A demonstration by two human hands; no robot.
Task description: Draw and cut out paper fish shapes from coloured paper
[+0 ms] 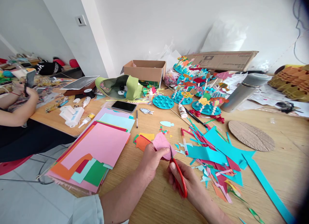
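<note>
My left hand [150, 160] pinches a small pink paper shape [161, 143] just above the wooden table [285, 166]. My right hand [187, 180] grips red-handled scissors [179, 177], whose blades meet the lower right edge of the pink paper. Both hands are closed around what they hold. A stack of coloured paper sheets [96, 150], pink on top, lies to the left of my hands. Turquoise and red paper scraps [217, 156] are heaped to the right.
Finished teal discs with paper fish on sticks [193, 88] stand at the back, by a cardboard box [145, 71], a phone [124, 106], glue bottles, a metal flask [243, 90] and a cardboard oval [251, 135]. Another person's arm [16, 105] is at the left.
</note>
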